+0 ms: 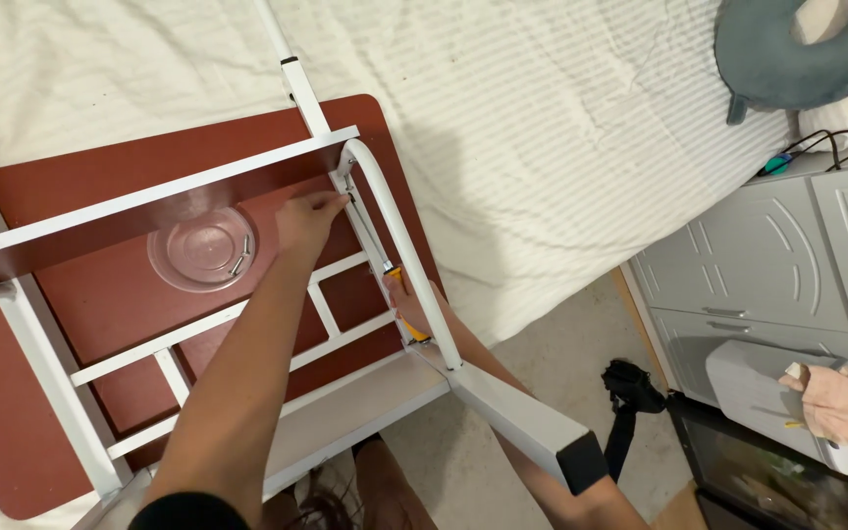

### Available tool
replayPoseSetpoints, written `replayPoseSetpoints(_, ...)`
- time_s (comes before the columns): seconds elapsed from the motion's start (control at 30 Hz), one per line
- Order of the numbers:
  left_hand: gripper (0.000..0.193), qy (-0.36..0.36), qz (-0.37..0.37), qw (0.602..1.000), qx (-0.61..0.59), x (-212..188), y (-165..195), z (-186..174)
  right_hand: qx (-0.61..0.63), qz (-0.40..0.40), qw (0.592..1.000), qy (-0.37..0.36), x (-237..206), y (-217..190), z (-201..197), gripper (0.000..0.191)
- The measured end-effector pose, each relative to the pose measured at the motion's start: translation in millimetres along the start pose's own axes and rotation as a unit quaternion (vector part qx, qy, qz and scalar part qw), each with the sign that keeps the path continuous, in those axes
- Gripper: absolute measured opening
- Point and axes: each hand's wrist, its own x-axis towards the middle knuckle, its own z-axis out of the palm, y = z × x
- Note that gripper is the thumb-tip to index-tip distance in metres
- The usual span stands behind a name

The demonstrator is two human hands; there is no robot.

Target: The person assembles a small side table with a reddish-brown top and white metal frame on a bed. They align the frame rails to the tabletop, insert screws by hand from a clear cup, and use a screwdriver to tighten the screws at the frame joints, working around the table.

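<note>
The left hand is pinching its fingertips nearly closed on something small at the joint of the white metal frame, too small to identify. The right hand, just below and right, is gripping a yellow-handled screwdriver whose shaft is running up toward that joint. Left of the left hand, a clear glass dish is holding loose screws on the upturned reddish tabletop, lying on a bed. The tip may be slipping, dropping the fastener into the bedding.
</note>
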Motion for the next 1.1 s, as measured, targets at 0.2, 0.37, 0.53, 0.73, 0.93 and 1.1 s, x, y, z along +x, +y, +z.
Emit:
replayPoseSetpoints(0.2,0.033,0.022,-0.025,0.995,-0.095,8,6,15,0.016,0.03,0.999,0.006,0,4,-2,0.036)
replayPoseSetpoints(0.37,0.038,-0.002,-0.051,0.972,-0.229,14,4,25,0.049,0.021,0.998,0.027,-2,3,0,0.035)
replayPoseSetpoints(0.53,0.033,-0.033,-0.093,0.944,-0.314,18,6,28,0.064,0.025,0.997,0.027,-4,0,0,0.028)
replayPoseSetpoints(0.73,0.019,-0.092,-0.116,0.903,-0.402,21,8,25,0.061,0.008,0.998,0.03,-1,2,1,0.029)
replayPoseSetpoints(0.93,0.014,-0.096,-0.122,0.902,-0.403,23,10,25,0.074,0.001,0.997,0.03,5,8,3,0.029)
replayPoseSetpoints(1.1,0.013,-0.114,-0.121,0.894,-0.416,23,8,22,0.08,0.003,0.996,0.035,1,-1,0,0.033)
